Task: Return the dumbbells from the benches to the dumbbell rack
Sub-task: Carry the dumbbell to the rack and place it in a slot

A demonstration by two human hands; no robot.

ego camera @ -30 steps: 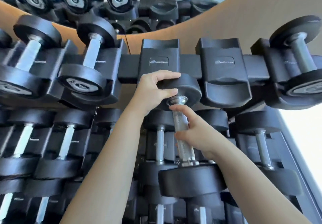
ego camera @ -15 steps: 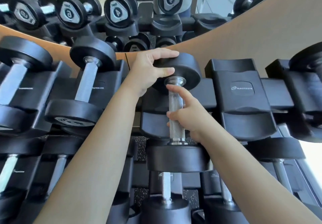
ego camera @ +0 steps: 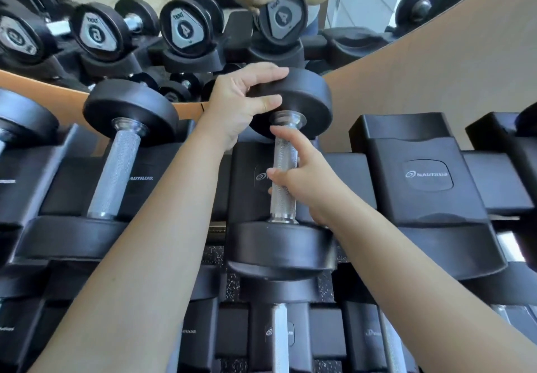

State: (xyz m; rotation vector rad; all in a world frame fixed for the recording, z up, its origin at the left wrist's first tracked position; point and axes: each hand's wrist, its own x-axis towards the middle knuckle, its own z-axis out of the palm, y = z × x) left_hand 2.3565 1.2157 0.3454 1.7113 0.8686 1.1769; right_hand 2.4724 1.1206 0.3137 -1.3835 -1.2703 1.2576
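Here, a dumbbell [ego camera: 286,175] held lengthwise over a black moulded cradle [ego camera: 247,181] on the top tier of the dumbbell rack [ego camera: 421,169]. Far head [ego camera: 293,102] round, thick, matte black rubber with a softly rounded edge; near head [ego camera: 283,252] the same shape, lying low at the front lip of the cradle. Between them a straight steel handle [ego camera: 283,175], finely knurled along its length, flaring to a smooth polished collar at each end.

Left hand [ego camera: 241,102] clamped on the far head: fingers laid flat over its top rim, thumb pressed against the inner face beside the collar. Right hand [ego camera: 302,181] on the handle from the right side, grip loose and part open, index finger stretched up along the knurling towards the upper collar, remaining fingers curled lightly against the steel. Whether the near head fully rests in the cradle, cannot tell.

Just to the left, a neighbouring dumbbell [ego camera: 119,166] of like build seated in its own cradle. To the right, an unfilled cradle [ego camera: 430,178], smooth hard plastic with a rounded logo plate. Lower tier with more knurled handles below. Behind, a mirror [ego camera: 186,29] above a tan curved ledge, reflecting numbered end caps.
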